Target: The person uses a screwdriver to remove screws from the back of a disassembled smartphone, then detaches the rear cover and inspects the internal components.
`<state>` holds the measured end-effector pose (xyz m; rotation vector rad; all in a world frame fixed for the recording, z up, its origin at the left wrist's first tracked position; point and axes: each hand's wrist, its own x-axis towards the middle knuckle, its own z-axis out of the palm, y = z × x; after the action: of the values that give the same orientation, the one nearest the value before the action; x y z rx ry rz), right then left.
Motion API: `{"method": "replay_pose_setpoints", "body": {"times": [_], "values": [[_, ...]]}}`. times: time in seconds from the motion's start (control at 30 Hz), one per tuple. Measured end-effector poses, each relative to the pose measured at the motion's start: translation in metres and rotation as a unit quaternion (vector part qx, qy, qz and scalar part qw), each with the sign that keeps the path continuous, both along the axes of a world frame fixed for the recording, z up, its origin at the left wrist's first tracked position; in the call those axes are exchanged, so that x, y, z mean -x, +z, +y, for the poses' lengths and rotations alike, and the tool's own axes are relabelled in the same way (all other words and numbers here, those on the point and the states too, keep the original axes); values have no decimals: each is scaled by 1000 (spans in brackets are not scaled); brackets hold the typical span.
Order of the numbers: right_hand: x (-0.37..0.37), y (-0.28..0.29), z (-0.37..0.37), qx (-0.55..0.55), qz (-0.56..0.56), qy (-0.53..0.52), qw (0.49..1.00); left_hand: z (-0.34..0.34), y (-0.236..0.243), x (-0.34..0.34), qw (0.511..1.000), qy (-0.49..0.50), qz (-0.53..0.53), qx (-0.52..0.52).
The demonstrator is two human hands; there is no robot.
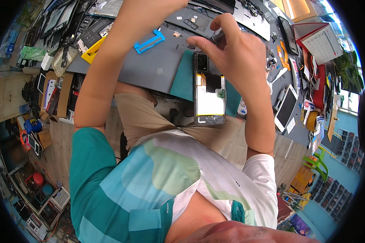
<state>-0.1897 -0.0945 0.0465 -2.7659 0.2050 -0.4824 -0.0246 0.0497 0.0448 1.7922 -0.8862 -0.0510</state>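
Observation:
A phone with its back cover off [210,106] lies on the green mat [182,77] at the table's near edge. Its camera block is at the far end, and a white battery fills much of the body. My right hand [243,50] hovers over the phone's far right side, fingers curled with the thumb stretched left. Between thumb and fingers sits a dark cylindrical piece [218,37], perhaps a tool handle; most of it is hidden. My left hand [172,3] reaches far across the table and is cut off by the upper edge, its fingers out of sight.
A blue plastic frame [149,41] and a yellow one [94,49] lie near my left forearm. At right are a white phone [286,107], orange flex cables [283,54] and a red desk calendar [318,38]. Phone parts crowd the far left.

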Motion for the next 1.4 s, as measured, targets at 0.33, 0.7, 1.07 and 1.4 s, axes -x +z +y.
{"method": "replay_pose_setpoints", "body": {"times": [0.33,0.7,1.07,1.4], "values": [[8,-2,-2,19,-27,31,999,43,-69,84,995,-20,29,93],[8,-5,-5,-17,-67,74,995,41,-77,100,998,-1,41,56],[15,-4,-15,-228,-110,65,965,34,-79,104,997,26,-8,78],[13,-11,-11,-219,-129,126,959,35,-87,103,995,19,-43,85]]}}
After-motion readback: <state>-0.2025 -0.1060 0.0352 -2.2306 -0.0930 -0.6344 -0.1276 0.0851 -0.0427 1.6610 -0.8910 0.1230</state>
